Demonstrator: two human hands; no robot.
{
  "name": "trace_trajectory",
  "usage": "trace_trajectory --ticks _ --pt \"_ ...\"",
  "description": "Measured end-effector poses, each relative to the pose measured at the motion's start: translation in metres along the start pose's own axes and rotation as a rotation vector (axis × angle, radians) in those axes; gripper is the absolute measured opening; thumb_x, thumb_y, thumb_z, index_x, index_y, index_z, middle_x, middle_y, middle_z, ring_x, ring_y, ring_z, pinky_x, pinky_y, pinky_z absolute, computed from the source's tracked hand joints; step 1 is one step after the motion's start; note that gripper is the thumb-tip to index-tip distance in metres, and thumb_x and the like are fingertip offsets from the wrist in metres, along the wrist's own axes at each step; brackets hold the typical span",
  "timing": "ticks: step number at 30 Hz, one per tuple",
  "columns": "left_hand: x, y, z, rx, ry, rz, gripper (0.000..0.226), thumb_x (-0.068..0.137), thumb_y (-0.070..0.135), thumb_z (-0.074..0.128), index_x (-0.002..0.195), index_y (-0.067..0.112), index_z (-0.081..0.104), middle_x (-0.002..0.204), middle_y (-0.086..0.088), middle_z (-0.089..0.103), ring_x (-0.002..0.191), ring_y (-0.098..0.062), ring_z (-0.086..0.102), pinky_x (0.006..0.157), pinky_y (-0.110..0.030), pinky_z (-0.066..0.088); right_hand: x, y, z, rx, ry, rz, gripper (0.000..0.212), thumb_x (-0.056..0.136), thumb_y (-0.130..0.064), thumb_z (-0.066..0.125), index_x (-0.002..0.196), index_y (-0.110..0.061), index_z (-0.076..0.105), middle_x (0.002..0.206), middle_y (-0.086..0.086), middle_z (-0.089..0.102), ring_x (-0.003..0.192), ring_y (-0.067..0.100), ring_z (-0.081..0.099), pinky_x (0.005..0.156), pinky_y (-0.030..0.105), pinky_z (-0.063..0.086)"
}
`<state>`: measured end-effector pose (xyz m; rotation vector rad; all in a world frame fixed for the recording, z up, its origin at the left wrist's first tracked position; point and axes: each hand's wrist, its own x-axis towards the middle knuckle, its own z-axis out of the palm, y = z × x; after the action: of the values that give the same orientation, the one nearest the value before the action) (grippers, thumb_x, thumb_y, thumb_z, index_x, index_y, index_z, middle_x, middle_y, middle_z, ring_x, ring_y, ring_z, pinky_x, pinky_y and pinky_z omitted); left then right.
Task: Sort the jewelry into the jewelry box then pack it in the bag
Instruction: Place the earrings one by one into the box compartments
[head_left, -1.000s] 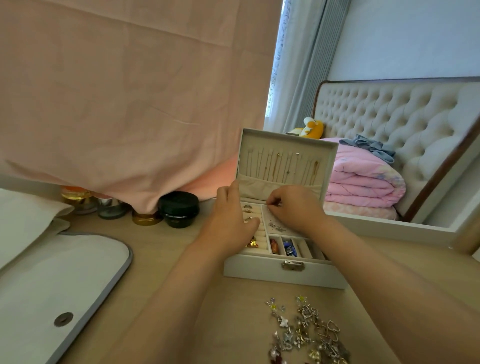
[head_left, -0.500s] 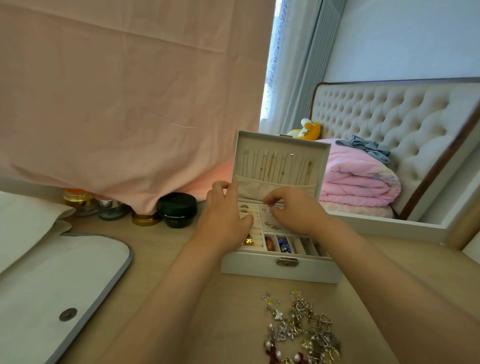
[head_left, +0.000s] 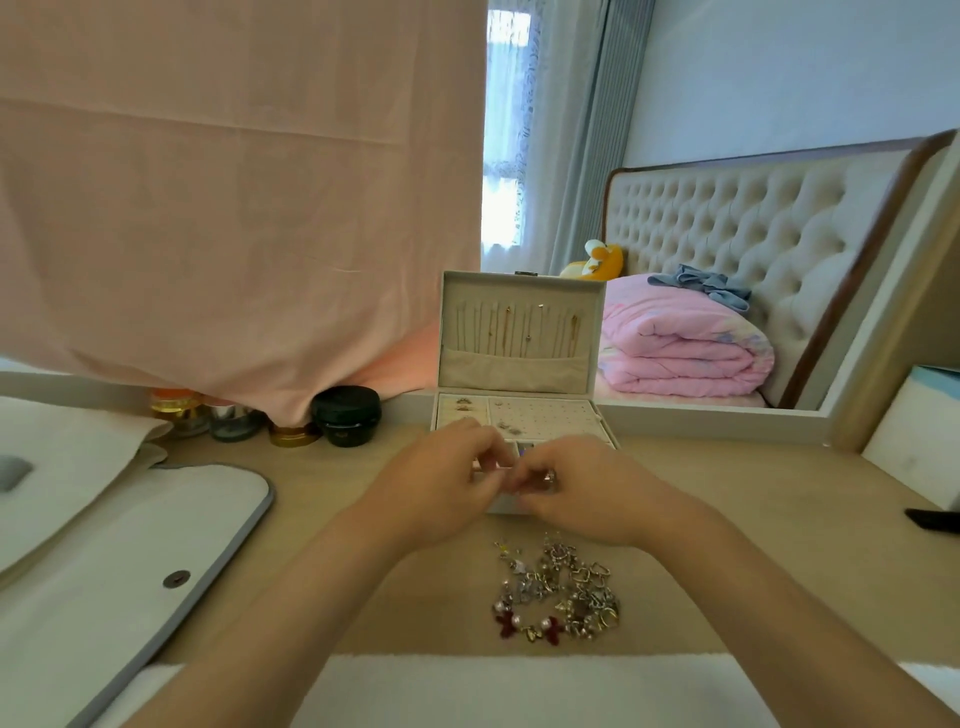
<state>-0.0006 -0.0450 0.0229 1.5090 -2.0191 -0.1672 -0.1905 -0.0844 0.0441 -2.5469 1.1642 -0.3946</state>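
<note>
Both hands meet at frame centre; left hand (head_left: 441, 483) and right hand (head_left: 587, 493) pinch one small silvery piece (head_left: 548, 475), likely readying it for the open jewelry box (head_left: 519, 338) just behind; loose jewelry (head_left: 558, 592) waits heaped on the surface (head_left: 322, 467) below them; the bag (head_left: 130, 545) lies lower left.

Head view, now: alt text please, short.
Two hands meet at the front edge of an open jewelry box on a wooden table: the right hand pinches a small silvery piece, the left hand curls beside it, its grip blurred. A pile of loose jewelry lies nearer the camera; a white bag lies at left.
</note>
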Motion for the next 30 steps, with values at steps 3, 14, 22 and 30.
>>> trace_trajectory --ticks 3,14,22,30 --pt "-0.018 -0.003 0.005 0.036 -0.118 -0.006 0.011 0.093 0.033 0.063 0.095 0.044 0.059 0.095 0.02 0.059 0.086 0.003 0.055 0.08 -0.027 0.053 -0.013 0.001 0.009 -0.082 -0.092 0.01 0.015 0.091 -0.029 0.068 0.102 -0.034 0.075 0.097 -0.017 0.071 0.09 0.001 0.064 0.086 0.024 0.053" --pt "-0.045 -0.008 0.037 0.053 -0.152 0.023 0.014 0.09 0.044 0.065 0.104 0.042 0.068 0.098 0.021 0.058 0.09 0.002 0.052 0.08 -0.024 0.05 -0.022 0.012 0.035 -0.117 -0.142 0.056 0.016 0.088 -0.044 0.07 0.102 -0.037 0.075 0.095 -0.016 0.071 0.088 0.004 0.063 0.084 0.037 0.056" --pt "-0.041 -0.012 0.041 0.056 -0.116 0.034 0.013 0.093 0.04 0.064 0.104 0.041 0.072 0.098 0.02 0.063 0.092 0.001 0.052 0.082 -0.024 0.049 -0.016 0.012 0.039 -0.051 -0.129 0.059 0.017 0.085 -0.047 0.072 0.098 -0.036 0.076 0.093 -0.014 0.072 0.086 0.005 0.063 0.08 0.03 0.054" --pt "-0.042 -0.004 0.036 -0.227 0.056 -0.073 0.013 0.09 0.032 0.07 0.099 0.042 0.073 0.088 0.022 0.07 0.088 0.003 0.062 0.078 -0.018 0.053 -0.016 0.014 0.028 0.39 0.013 0.105 0.006 0.082 -0.025 0.081 0.088 -0.027 0.081 0.066 -0.008 0.071 0.056 -0.003 0.057 0.057 0.016 0.047"
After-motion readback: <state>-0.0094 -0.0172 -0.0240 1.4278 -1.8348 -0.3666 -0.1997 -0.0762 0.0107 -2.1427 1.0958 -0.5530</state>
